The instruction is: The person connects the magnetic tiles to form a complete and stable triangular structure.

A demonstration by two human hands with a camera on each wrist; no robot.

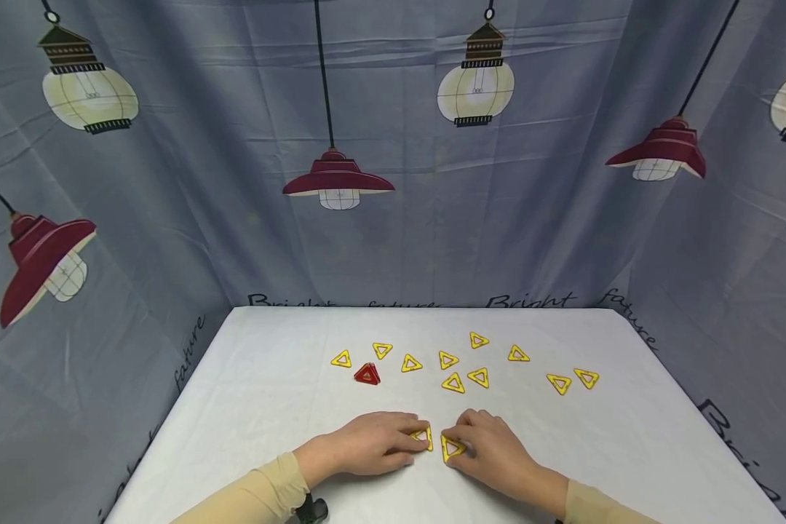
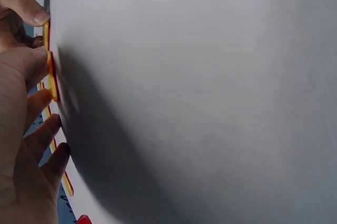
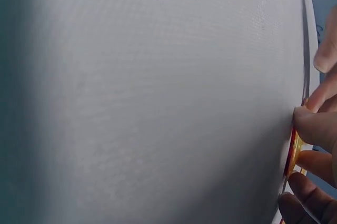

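My left hand (image 1: 376, 442) holds a yellow triangular frame piece (image 1: 429, 439) by its edges, low over the front middle of the white table. Just to its right, my right hand (image 1: 494, 453) pinches a second yellow triangle (image 1: 444, 448) between thumb and fingers. A narrow gap separates the two pieces in the head view. Seen edge-on in the left wrist view, the left hand's triangle (image 2: 53, 79) shows yellow with a red side. In the right wrist view the right hand's triangle (image 3: 293, 153) is likewise red and yellow, partly hidden by fingers.
Several yellow triangles lie scattered farther back, among them one (image 1: 454, 391) in the middle and one (image 1: 597, 377) at the far right. A red triangle (image 1: 374, 380), seemingly a stack, lies left of centre. Grey curtains (image 1: 393, 255) printed with lamps surround the white table (image 1: 249, 407).
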